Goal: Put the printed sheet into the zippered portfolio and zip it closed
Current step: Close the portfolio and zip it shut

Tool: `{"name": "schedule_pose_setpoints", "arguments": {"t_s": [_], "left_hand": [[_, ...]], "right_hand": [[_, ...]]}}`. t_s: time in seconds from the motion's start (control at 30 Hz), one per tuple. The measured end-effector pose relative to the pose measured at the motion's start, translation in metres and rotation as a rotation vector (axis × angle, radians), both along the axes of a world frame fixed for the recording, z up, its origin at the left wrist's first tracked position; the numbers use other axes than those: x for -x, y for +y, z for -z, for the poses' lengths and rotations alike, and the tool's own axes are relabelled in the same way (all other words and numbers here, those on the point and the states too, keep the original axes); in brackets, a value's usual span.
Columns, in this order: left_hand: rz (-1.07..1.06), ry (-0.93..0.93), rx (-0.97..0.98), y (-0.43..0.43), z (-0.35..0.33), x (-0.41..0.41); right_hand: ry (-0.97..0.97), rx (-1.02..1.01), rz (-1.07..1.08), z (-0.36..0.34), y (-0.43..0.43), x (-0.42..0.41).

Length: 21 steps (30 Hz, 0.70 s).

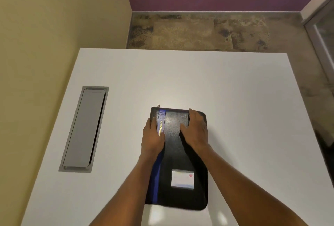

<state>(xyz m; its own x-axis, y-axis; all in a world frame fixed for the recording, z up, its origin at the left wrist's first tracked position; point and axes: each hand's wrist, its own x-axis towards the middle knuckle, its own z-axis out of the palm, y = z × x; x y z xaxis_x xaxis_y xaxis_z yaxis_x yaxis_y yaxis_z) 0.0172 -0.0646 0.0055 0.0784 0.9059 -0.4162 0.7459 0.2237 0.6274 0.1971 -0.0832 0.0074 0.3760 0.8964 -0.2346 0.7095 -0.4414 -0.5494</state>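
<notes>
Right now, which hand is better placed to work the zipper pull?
Probably the left hand: it rests beside the portfolio's blue-striped edge, below the zipper pull at that far corner. The right hand lies flat further away.

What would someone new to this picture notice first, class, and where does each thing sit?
A black portfolio with a blue stripe lies closed on the white table, near its front middle. Both hands rest flat on its far half: the left hand over the stripe, the right hand near the far right corner. A grey cable hatch is set into the table on the left.
</notes>
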Motion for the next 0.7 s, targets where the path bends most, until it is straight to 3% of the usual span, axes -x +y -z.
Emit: {"name": "schedule_pose_setpoints", "arguments": {"t_s": [0.3,0.47,0.7], "left_hand": [[0.038,0.102,0.092,-0.064,-0.004,0.029],[-0.044,0.158,0.125,-0.078,0.015,0.046],[-0.125,0.148,0.128,-0.072,0.046,0.062]], "right_hand": [[-0.070,0.140,0.144,-0.001,-0.105,0.005],[-0.004,0.313,0.223,0.000,-0.137,0.010],[0.137,0.348,0.335,0.022,-0.141,0.013]]}}
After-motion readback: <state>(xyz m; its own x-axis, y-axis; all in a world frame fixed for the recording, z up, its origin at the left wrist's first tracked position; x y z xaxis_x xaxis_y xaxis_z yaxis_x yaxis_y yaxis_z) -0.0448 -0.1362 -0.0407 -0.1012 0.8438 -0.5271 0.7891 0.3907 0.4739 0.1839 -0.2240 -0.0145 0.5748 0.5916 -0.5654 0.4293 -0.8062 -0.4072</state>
